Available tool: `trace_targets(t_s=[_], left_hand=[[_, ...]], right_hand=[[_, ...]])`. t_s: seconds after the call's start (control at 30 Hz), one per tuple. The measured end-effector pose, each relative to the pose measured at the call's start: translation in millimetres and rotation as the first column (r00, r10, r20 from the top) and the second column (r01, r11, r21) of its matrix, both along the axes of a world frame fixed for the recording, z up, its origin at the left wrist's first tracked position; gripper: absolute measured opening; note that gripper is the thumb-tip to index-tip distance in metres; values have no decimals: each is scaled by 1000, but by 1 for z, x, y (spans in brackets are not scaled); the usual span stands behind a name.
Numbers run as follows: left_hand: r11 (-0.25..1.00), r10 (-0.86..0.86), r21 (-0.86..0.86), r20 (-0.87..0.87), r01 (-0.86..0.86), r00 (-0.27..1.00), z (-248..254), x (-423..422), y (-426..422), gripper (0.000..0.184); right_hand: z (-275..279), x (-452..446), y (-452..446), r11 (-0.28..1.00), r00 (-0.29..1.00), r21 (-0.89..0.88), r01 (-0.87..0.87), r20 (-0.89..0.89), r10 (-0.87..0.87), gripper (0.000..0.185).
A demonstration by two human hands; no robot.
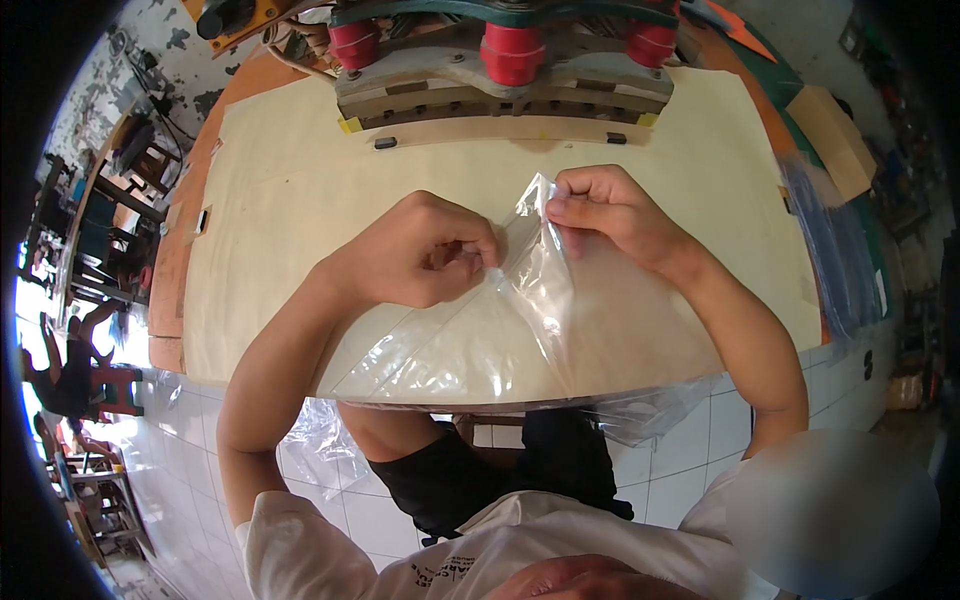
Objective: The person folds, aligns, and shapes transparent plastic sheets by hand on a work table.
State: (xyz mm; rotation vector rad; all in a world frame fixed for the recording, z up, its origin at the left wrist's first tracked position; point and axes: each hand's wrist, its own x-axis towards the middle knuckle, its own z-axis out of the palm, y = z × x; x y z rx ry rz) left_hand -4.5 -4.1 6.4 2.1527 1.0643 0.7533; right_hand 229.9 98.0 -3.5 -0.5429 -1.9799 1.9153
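Observation:
A clear plastic sheet (545, 300) lies over the front part of the pale table covering, its upper part lifted and creased between my hands. My left hand (430, 250) is closed, its fingertips pinching the plastic's edge near the middle. Slightly farther up, my right hand (615, 215) pinches the sheet close to its raised corner, thumb pressed on the fingers. Beyond both hands stands a metal press (500, 90) with red cylinders.
Two small black blocks (386, 144) sit before the press. At the right edge are stacked clear plastic sheets (825, 250) and a cardboard piece (832, 140). More loose plastic (322, 445) hangs below the table's front edge. People are at the far left.

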Motion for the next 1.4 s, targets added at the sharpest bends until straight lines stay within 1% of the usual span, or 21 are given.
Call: trace_targets(t_s=[0.03,0.17,0.27,0.33,0.47,0.53,0.57,0.63,0.67,0.73,0.77,0.83,0.93,1.17,1.23,1.33,1.4], left_hand=[[999,-6,38,8,5,1000,-1,0,0,15],[999,-7,39,7,7,1000,-3,0,0,15],[999,-4,47,5,3,1000,-2,0,0,15],[1000,3,-19,-33,-3,999,-1,-1,0,15],[1000,-10,-1,-23,10,1000,-1,0,1,15],[998,13,-60,-35,-15,999,3,0,-1,15],[998,13,-61,-37,-15,999,1,0,0,15],[999,-9,39,12,9,1000,-3,1,1,14],[999,-8,39,11,8,1000,-3,0,1,14],[998,16,-61,-35,-18,999,0,-1,0,15],[998,18,-61,-36,-20,999,0,-1,0,15],[1000,3,0,-22,-3,1000,-3,-2,1,15],[999,11,-37,-31,-12,999,0,-1,-1,15],[999,16,-40,-49,-18,999,0,0,-1,16],[1000,9,2,-41,-9,999,-4,-1,0,16],[999,22,-28,-54,-24,998,0,0,-1,16],[1000,19,-16,-52,-20,998,-2,0,0,16]], right_hand=[[0,0,0,1000,1000,9,0,5,0,28],[1,0,0,1000,1000,10,0,9,0,28],[3,1,0,999,999,44,-16,39,15,25],[4,1,-1,998,999,52,-22,39,20,25],[3,2,0,999,999,34,-13,35,12,24],[2,2,0,999,999,34,-25,26,24,23],[2,2,0,999,999,34,-26,25,25,23],[2,1,0,999,999,37,-18,30,17,22],[1,1,0,999,999,36,-19,29,18,22],[0,0,0,1000,1000,15,-1,12,1,26],[0,0,0,1000,1000,14,-3,12,3,26],[0,0,0,1000,1000,25,2,22,-3,26],[2,0,-1,1000,999,29,7,35,-8,26],[3,-1,-3,1000,1000,11,15,25,-16,27],[3,0,-3,1000,1000,22,7,10,-7,27],[3,0,-3,999,1000,32,15,18,-16,27],[2,0,-2,999,1000,37,10,14,-11,26]])
